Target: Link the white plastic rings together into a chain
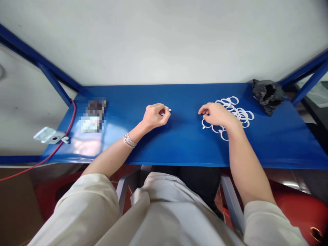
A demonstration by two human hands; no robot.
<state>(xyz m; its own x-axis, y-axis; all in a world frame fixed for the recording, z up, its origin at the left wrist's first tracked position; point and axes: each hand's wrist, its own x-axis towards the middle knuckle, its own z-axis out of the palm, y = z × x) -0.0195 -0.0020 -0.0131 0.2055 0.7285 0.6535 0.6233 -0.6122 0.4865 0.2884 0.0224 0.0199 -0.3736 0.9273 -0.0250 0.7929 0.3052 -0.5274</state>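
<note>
Two bare grips over one blue surface (184,150), well apart from each other. Left grip (154,116): with thumb and fingers curled into a loop, pinching one small white piece (168,108) at the fingertips, too covered to tell its full shape. Right grip (215,114): palm down, with fingers bent, above the left part of one heap of white rings (240,114). Impossible to tell whether released or closed on a ring, or whether in contact with the heap.

In the heap, at least ten rings, overlapping too much for an exact count; mostly to the right of the right grip, partly beneath it, and well apart from the left. Just below the right fingertips, one ring with a small knob (203,127).

Farther right, near the back corner, one crumpled black bag (268,97). At the far left, one opened white case (48,135) and one red cable (73,118); between these and the left grip, one pixelated patch (92,116). Around the left wrist, a few thin bracelets (130,140).
</note>
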